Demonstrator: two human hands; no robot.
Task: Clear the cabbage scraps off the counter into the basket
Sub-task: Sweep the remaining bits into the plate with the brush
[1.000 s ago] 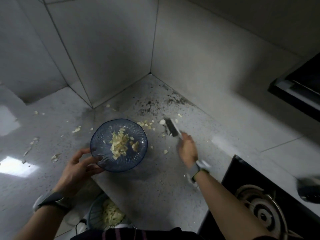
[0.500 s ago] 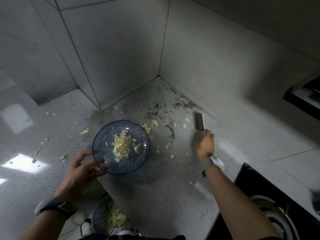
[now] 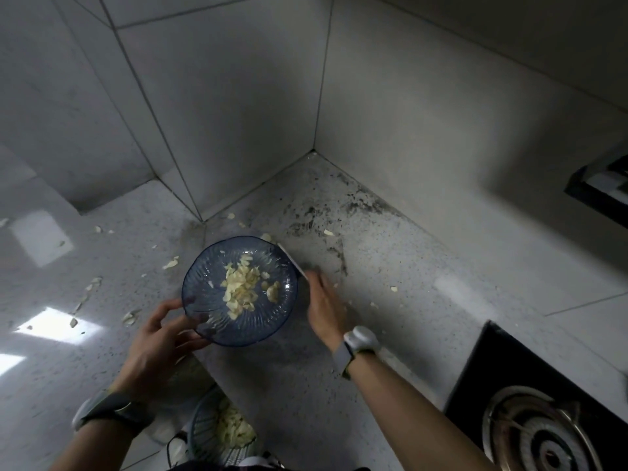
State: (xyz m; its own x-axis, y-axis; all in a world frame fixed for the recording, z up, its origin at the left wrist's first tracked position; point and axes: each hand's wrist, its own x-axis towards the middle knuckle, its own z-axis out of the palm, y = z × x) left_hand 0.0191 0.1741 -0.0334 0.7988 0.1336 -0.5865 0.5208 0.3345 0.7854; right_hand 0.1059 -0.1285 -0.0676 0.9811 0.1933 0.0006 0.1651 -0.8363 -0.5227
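at centre frame, a blue glass plate (image 3: pixel 207 266) is held at the front edge of the counter (image 3: pixel 390 266) and carries a pile of cabbage scraps (image 3: pixel 241 287). the left hand (image 3: pixel 159 345) pinches the plate's lower-left rim, thumb on top, fingers beneath. the right hand (image 3: pixel 324 307) is clenched round a knife (image 3: pixel 291 263); the blade touches the plate's right rim. loose scraps (image 3: pixel 131 316) lie scattered on the counter at left of frame, a few at right. at bottom centre, below the counter edge, the basket (image 3: pixel 204 426) holds more cabbage. a gas burner (image 3: pixel 543 433) occupies the lower right.
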